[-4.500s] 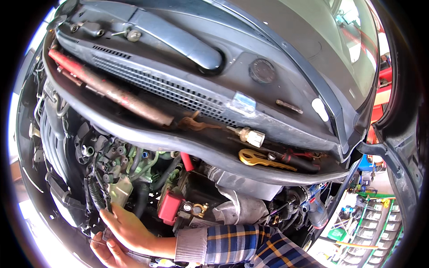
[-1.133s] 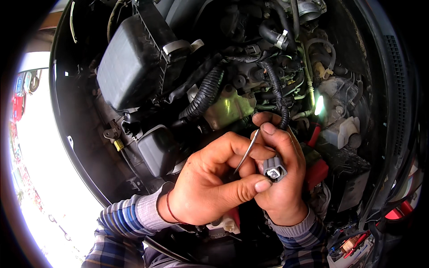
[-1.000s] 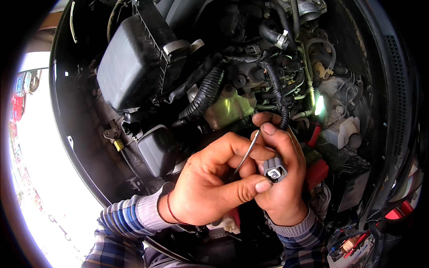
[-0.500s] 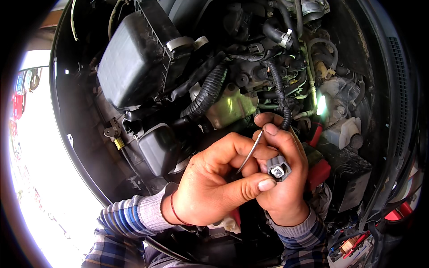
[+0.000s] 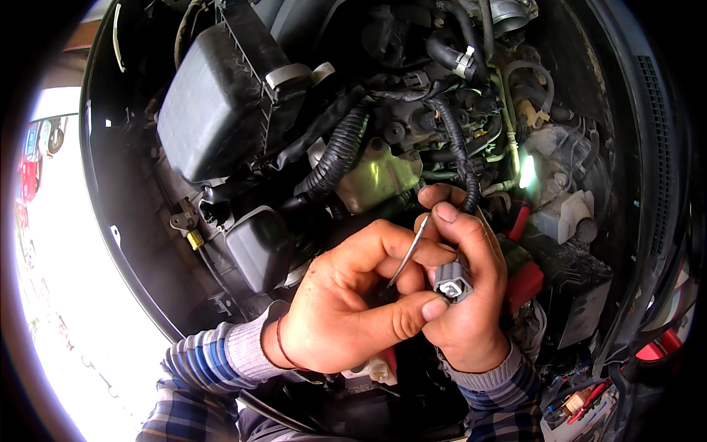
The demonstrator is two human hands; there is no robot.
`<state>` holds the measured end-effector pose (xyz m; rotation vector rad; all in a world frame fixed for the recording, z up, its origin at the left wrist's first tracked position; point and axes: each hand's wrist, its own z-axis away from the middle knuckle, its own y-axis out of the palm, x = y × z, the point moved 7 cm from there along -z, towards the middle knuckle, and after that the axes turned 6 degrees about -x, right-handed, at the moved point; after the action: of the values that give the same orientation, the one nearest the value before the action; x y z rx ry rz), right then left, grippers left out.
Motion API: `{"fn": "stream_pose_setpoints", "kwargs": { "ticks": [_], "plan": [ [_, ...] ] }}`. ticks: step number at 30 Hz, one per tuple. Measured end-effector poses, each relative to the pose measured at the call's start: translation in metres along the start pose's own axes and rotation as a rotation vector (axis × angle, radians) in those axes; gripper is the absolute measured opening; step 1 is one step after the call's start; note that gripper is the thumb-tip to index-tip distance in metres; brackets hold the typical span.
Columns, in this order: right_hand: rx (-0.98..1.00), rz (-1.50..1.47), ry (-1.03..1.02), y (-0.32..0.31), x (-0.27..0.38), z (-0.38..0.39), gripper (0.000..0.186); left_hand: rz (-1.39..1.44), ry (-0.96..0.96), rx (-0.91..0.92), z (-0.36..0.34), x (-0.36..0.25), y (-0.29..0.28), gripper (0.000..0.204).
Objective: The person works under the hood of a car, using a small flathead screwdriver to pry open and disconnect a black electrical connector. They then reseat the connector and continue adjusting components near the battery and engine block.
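Note:
A small grey electrical connector [image 5: 452,283] sits between my two hands, its open end with a pale insert turned up toward me. My left hand [image 5: 361,295] is closed, with thumb and index finger against the connector's left side. A thin metal pick [image 5: 409,252] slants up from the curled fingers of that hand toward my right thumb tip. My right hand [image 5: 475,287] is closed around the connector's far side; its wires are hidden there. Behind the right fingers runs a black corrugated wiring sleeve [image 5: 458,140].
The hands are inside a car's engine bay. A black air filter box [image 5: 202,103] stands at upper left, with a ribbed hose [image 5: 340,155] beside it. A lit work lamp [image 5: 527,173] lies at right near a white reservoir [image 5: 573,217]. Tools [image 5: 589,398] lie at lower right.
The connector has tipped and shifted slightly down and left in my fingers. The pick has moved a little left with my left fingers. Both hands keep their hold.

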<state>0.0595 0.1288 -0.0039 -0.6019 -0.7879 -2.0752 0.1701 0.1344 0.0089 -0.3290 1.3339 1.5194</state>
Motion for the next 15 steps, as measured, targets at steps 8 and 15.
{"fn": "stream_pose_setpoints", "kwargs": {
  "ticks": [8, 15],
  "plan": [
    [-0.020, 0.021, -0.069, 0.0004, 0.0005, 0.0006, 0.026, -0.010, 0.022, 0.004, -0.0003, 0.0010, -0.0002, 0.036],
    [0.006, 0.024, -0.052, -0.0028, 0.0022, 0.0008, 0.029, 0.006, -0.010, -0.008, 0.0000, 0.0018, 0.0007, 0.036]
  ]
}}
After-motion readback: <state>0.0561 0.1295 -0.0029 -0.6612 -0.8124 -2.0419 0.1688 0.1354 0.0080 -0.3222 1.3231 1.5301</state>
